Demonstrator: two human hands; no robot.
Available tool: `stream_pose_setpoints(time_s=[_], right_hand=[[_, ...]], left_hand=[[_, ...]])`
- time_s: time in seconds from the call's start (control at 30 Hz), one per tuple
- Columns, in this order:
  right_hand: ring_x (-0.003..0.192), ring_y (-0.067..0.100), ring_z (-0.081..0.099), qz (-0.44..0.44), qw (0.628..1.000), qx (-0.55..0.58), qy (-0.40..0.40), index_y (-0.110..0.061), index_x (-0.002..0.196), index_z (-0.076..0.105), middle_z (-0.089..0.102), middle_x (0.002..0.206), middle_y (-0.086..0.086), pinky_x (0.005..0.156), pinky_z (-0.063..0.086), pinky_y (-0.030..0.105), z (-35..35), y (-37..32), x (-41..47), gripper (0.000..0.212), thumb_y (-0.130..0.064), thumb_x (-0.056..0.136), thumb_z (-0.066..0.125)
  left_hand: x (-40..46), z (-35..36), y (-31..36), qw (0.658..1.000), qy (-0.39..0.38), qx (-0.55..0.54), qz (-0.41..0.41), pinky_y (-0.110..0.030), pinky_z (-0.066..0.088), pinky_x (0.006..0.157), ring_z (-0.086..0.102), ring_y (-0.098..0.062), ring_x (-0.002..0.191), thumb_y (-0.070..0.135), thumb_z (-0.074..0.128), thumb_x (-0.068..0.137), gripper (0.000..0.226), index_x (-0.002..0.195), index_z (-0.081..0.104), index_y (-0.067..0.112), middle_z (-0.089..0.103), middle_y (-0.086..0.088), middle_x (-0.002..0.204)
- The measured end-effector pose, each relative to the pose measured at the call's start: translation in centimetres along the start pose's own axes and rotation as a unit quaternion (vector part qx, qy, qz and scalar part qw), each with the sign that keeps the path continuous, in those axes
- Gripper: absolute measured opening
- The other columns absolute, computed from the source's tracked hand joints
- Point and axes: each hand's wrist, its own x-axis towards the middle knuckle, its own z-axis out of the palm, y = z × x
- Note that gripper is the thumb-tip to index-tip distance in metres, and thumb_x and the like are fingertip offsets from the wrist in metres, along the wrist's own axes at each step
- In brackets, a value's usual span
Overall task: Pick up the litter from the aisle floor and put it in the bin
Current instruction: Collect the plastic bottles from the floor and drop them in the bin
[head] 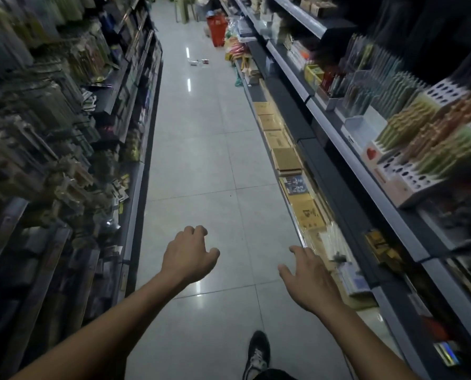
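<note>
Far down the tiled aisle lie two small pieces of litter, a pale one (pixel 193 62) and a red-and-white one (pixel 205 61), side by side on the floor. A red bin-like container (pixel 217 30) stands further back by the right shelves. My left hand (pixel 187 256) is stretched out in front of me, fingers loosely curled, holding nothing. My right hand (pixel 307 278) is also held out with relaxed, spread fingers and is empty. Both hands are far from the litter.
Shelves packed with stationery line the left side (pixel 64 133) and right side (pixel 379 127) of the narrow aisle. Cardboard boxes (pixel 281 152) run along the right shelf's base. A green plastic stool (pixel 185 9) stands at the far end. My shoe (pixel 257 355) is on the floor.
</note>
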Motion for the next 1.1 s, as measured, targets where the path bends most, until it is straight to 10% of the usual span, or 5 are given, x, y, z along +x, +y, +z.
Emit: stream_pose_setpoints(time_s=[0.67, 1.1], right_hand=[[0.137, 0.022, 0.039, -0.161, 0.982, -0.078, -0.053, -0.019, 0.15, 0.038, 0.043, 0.15, 0.001, 0.108, 0.04, 0.04, -3.3, -17.9, 37.3, 0.059, -0.048, 0.1, 0.047], [0.135, 0.021, 0.043, -0.064, 0.996, -0.047, -0.03, -0.02, 0.148, 0.041, 0.046, 0.148, 0.0, 0.106, 0.042, 0.039, -5.1, -25.8, 54.0, 0.057, -0.048, 0.099, 0.049]], left_hand=[[27.0, -9.1, -8.9, 0.986, 0.073, -0.038, -0.145, -0.039, 0.045, 0.096, 0.049, -0.022, 0.124, 0.046, 0.05, 0.087, 0.058, 0.14, 0.048, 0.021, 0.053, -0.002, 0.137], [51.7, -17.6, -12.0, 0.996, 0.04, -0.021, -0.074, -0.04, 0.042, 0.098, 0.05, -0.024, 0.121, 0.045, 0.05, 0.089, 0.057, 0.14, 0.047, 0.019, 0.052, -0.004, 0.137]])
